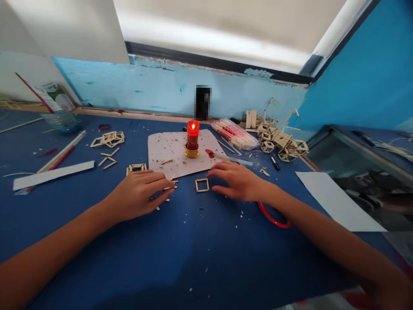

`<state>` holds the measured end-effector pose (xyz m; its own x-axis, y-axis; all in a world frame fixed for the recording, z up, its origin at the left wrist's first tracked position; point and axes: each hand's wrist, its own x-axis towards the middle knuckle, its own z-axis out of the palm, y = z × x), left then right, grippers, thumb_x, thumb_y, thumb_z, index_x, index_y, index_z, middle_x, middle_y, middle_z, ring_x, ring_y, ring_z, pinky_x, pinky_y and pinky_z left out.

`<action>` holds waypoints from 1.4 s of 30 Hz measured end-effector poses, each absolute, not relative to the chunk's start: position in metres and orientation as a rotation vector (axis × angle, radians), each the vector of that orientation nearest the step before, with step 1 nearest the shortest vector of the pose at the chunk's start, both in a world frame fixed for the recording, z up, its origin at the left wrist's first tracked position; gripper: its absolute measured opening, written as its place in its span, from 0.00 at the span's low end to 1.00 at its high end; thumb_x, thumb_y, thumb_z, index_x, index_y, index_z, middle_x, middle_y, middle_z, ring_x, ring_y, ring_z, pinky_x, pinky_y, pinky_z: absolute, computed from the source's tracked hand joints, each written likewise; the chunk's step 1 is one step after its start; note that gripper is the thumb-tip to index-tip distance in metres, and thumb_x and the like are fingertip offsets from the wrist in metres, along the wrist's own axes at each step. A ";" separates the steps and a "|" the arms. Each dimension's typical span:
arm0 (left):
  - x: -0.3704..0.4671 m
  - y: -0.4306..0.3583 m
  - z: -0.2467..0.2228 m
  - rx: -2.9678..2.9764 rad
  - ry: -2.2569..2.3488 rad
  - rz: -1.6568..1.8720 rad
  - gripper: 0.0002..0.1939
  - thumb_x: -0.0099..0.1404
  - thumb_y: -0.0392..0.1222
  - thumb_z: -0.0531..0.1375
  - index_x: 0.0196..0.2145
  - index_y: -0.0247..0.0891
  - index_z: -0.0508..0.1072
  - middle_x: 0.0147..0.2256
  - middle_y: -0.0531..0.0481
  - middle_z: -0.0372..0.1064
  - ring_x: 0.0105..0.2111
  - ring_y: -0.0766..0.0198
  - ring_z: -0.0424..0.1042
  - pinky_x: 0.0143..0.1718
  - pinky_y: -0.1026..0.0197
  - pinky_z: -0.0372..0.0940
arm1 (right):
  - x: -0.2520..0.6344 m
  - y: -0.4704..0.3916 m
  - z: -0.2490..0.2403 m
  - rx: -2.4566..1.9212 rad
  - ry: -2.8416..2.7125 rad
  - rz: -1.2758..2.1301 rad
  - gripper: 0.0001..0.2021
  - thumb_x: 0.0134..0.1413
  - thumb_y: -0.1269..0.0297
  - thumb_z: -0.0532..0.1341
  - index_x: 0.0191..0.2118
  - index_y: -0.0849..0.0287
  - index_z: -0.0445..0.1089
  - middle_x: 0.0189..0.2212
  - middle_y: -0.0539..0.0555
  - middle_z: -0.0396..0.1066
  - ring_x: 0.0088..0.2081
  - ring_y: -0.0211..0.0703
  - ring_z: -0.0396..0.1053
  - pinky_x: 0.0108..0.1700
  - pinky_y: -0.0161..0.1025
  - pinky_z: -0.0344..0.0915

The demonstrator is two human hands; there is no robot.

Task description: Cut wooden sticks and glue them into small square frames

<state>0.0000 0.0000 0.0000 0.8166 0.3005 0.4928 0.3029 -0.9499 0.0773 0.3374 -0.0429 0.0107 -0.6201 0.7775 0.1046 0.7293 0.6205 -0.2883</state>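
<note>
My left hand (140, 192) is over the blue table, its fingertips pinched at some short wooden sticks (174, 184). Partly behind that hand lies a wooden frame piece (137, 167). My right hand (237, 180) has its thumb and fingers apart, with nothing between them, just right of a small stick square (202, 185) lying flat. Beyond the hands a lit red candle (192, 137) stands in a gold holder (192, 151) on a stained white sheet (161, 148). More stick frames (109, 138) and some loose joined sticks (109, 159) lie to the left.
Stick structures (280, 140) are piled at the back right, beside a bag of red-tipped sticks (235, 133). A red ring (272, 218) lies under my right forearm. White paper (338, 200) is at the right, a paper strip (53, 175) and blue-tinted cup (63, 121) at left.
</note>
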 end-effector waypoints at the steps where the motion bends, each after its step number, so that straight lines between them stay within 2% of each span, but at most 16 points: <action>1: 0.000 0.000 0.000 -2.991 -0.505 -0.814 0.06 0.76 0.36 0.61 0.41 0.38 0.80 0.31 0.51 0.79 0.29 0.62 0.76 0.32 0.61 0.64 | 0.329 -0.041 0.007 -1.236 -2.621 0.320 0.16 0.66 0.61 0.69 0.55 0.62 0.76 0.56 0.66 0.76 0.57 0.62 0.74 0.60 0.57 0.68; 3: 0.000 0.000 0.001 -2.999 -0.524 -0.824 0.06 0.75 0.35 0.62 0.41 0.39 0.80 0.31 0.51 0.79 0.28 0.62 0.76 0.33 0.60 0.65 | 0.316 -0.036 0.000 -1.233 -2.599 0.336 0.15 0.65 0.60 0.70 0.52 0.63 0.77 0.54 0.68 0.76 0.55 0.64 0.73 0.59 0.59 0.68; 7: 0.002 -0.007 0.003 -3.034 -0.637 -0.920 0.06 0.73 0.36 0.63 0.40 0.40 0.81 0.30 0.52 0.79 0.28 0.63 0.76 0.32 0.61 0.66 | 0.309 -0.029 -0.010 -1.224 -2.496 0.427 0.11 0.59 0.64 0.72 0.45 0.63 0.75 0.46 0.64 0.76 0.49 0.59 0.73 0.54 0.54 0.67; 10: 0.011 -0.019 0.003 -3.043 -0.859 -1.065 0.06 0.74 0.37 0.61 0.43 0.40 0.80 0.32 0.52 0.79 0.29 0.64 0.77 0.31 0.63 0.68 | 0.311 -0.029 -0.011 -1.207 -2.390 0.610 0.06 0.59 0.69 0.70 0.39 0.59 0.72 0.36 0.55 0.76 0.38 0.48 0.72 0.45 0.45 0.67; 12: 0.023 -0.029 0.006 -3.049 -1.028 -1.144 0.06 0.75 0.39 0.62 0.47 0.40 0.78 0.33 0.53 0.78 0.29 0.64 0.78 0.30 0.64 0.70 | 0.311 -0.032 -0.009 -1.176 -2.314 0.784 0.06 0.62 0.68 0.69 0.37 0.58 0.71 0.30 0.49 0.74 0.31 0.40 0.70 0.37 0.38 0.66; 14: 0.037 -0.039 0.010 -3.133 -1.161 -1.157 0.14 0.74 0.44 0.65 0.55 0.42 0.75 0.34 0.53 0.78 0.29 0.64 0.79 0.27 0.65 0.71 | 0.311 -0.036 -0.004 -1.154 -2.219 0.936 0.07 0.62 0.64 0.70 0.40 0.57 0.73 0.27 0.46 0.74 0.28 0.37 0.70 0.33 0.34 0.65; 17: 0.056 -0.051 0.015 -3.467 -1.538 -1.213 0.18 0.70 0.50 0.68 0.54 0.43 0.75 0.33 0.54 0.79 0.30 0.62 0.80 0.31 0.62 0.75 | 0.309 -0.047 0.005 -1.137 -2.096 1.087 0.13 0.61 0.61 0.72 0.48 0.56 0.73 0.28 0.45 0.76 0.28 0.37 0.73 0.31 0.34 0.68; 22: 0.071 -0.055 0.010 -3.529 -1.875 -1.262 0.11 0.71 0.51 0.67 0.46 0.43 0.78 0.29 0.55 0.77 0.26 0.64 0.75 0.26 0.64 0.68 | 0.304 -0.064 0.014 -1.079 -1.868 1.320 0.19 0.56 0.62 0.77 0.50 0.54 0.73 0.33 0.47 0.79 0.33 0.39 0.77 0.36 0.36 0.72; 25: 0.070 -0.055 0.007 -3.612 -1.915 -1.414 0.08 0.71 0.49 0.67 0.38 0.43 0.80 0.28 0.55 0.78 0.26 0.67 0.73 0.26 0.67 0.67 | 0.301 -0.070 0.015 -1.060 -1.736 1.397 0.19 0.54 0.63 0.77 0.48 0.54 0.74 0.34 0.49 0.79 0.35 0.41 0.77 0.39 0.39 0.74; 27: 0.068 -0.057 0.008 -3.595 -1.919 -1.522 0.08 0.72 0.47 0.67 0.35 0.43 0.80 0.27 0.56 0.78 0.25 0.69 0.73 0.25 0.70 0.67 | 0.300 -0.071 0.016 -1.052 -1.690 1.415 0.22 0.52 0.62 0.78 0.50 0.53 0.73 0.36 0.49 0.79 0.35 0.42 0.77 0.39 0.41 0.74; 30: 0.063 -0.059 0.009 -3.437 -1.908 -1.596 0.05 0.71 0.44 0.68 0.36 0.45 0.81 0.26 0.58 0.78 0.23 0.70 0.73 0.24 0.72 0.67 | 0.301 -0.074 0.017 -1.051 -1.641 1.455 0.27 0.50 0.62 0.79 0.53 0.52 0.72 0.36 0.49 0.79 0.34 0.42 0.75 0.38 0.41 0.73; 34: 0.059 -0.060 0.007 -3.302 -1.930 -1.598 0.04 0.71 0.45 0.68 0.37 0.45 0.80 0.26 0.58 0.78 0.24 0.69 0.76 0.25 0.71 0.70 | 0.304 -0.081 0.022 -1.063 -1.626 1.513 0.26 0.51 0.61 0.79 0.53 0.50 0.72 0.36 0.49 0.79 0.36 0.45 0.76 0.38 0.42 0.72; 36: 0.058 -0.058 0.006 -3.307 -1.947 -1.555 0.06 0.72 0.47 0.67 0.37 0.45 0.80 0.25 0.58 0.77 0.24 0.67 0.76 0.25 0.70 0.70 | 0.309 -0.080 0.024 -1.082 -1.680 1.417 0.20 0.59 0.55 0.74 0.54 0.50 0.72 0.38 0.51 0.80 0.39 0.47 0.77 0.40 0.43 0.72; 38: 0.058 -0.056 0.005 -3.321 -1.918 -1.449 0.08 0.73 0.49 0.65 0.37 0.44 0.79 0.25 0.56 0.76 0.25 0.66 0.76 0.24 0.68 0.69 | 0.319 -0.070 0.024 -1.167 -1.812 1.138 0.14 0.67 0.52 0.67 0.53 0.51 0.74 0.40 0.53 0.80 0.40 0.48 0.78 0.42 0.45 0.72; 40: 0.057 -0.055 0.005 -3.343 -1.814 -1.283 0.10 0.75 0.50 0.62 0.37 0.44 0.77 0.27 0.55 0.76 0.25 0.64 0.76 0.24 0.66 0.68 | 0.333 -0.050 0.019 -1.327 -2.025 0.685 0.11 0.70 0.55 0.63 0.51 0.53 0.75 0.41 0.56 0.80 0.40 0.51 0.78 0.43 0.48 0.72; 42: 0.055 -0.054 0.004 -3.338 -1.718 -1.130 0.12 0.77 0.52 0.59 0.40 0.44 0.76 0.31 0.52 0.78 0.28 0.62 0.76 0.25 0.64 0.69 | 0.349 -0.023 0.010 -1.505 -2.246 0.252 0.10 0.68 0.61 0.63 0.51 0.54 0.76 0.50 0.60 0.79 0.51 0.59 0.77 0.51 0.53 0.71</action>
<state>0.0554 -0.0538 0.0036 0.5293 0.8410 0.1119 0.4359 -0.3827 0.8146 0.3488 -0.0227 0.0099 -0.3237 0.9142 0.2440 0.8373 0.3968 -0.3760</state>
